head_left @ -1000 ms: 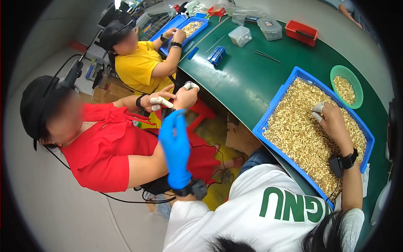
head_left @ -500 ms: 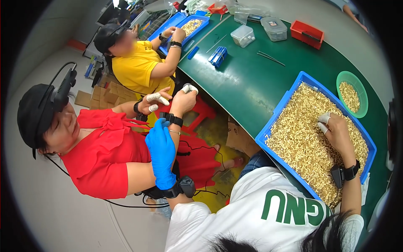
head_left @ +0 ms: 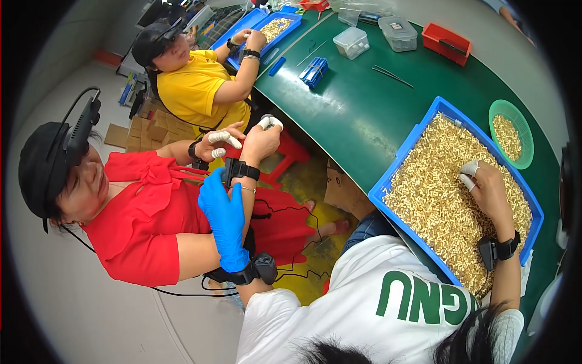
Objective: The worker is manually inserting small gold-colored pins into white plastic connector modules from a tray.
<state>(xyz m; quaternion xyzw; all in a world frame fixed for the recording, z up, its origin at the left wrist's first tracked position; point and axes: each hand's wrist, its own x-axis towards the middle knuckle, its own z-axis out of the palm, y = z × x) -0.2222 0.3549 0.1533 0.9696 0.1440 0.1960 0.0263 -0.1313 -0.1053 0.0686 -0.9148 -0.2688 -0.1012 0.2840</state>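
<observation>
My left hand (head_left: 223, 219), in a blue glove with a black wrist device, lies flat along the forearm of a person in red (head_left: 145, 224) seated at my left. Its fingertips reach the black wrist band (head_left: 241, 171) on that forearm. My right hand (head_left: 485, 189) rests palm-down on a heap of small tan pieces in a blue tray (head_left: 405, 156). White cots cover its thumb and forefinger, which are curled close together. What they pinch is hidden. A black watch-like device sits on that wrist.
A green bowl (head_left: 498, 113) of the same tan pieces stands beyond the tray on the green table (head_left: 364, 103). Farther off are clear lidded boxes (head_left: 351, 41), a red bin (head_left: 447, 42) and blue clips (head_left: 313, 71). A person in yellow (head_left: 197, 88) works at another blue tray (head_left: 274, 24).
My gloved left hand has come down from the air onto the forearm of the person in red. My right hand stays on the pieces in the tray.
</observation>
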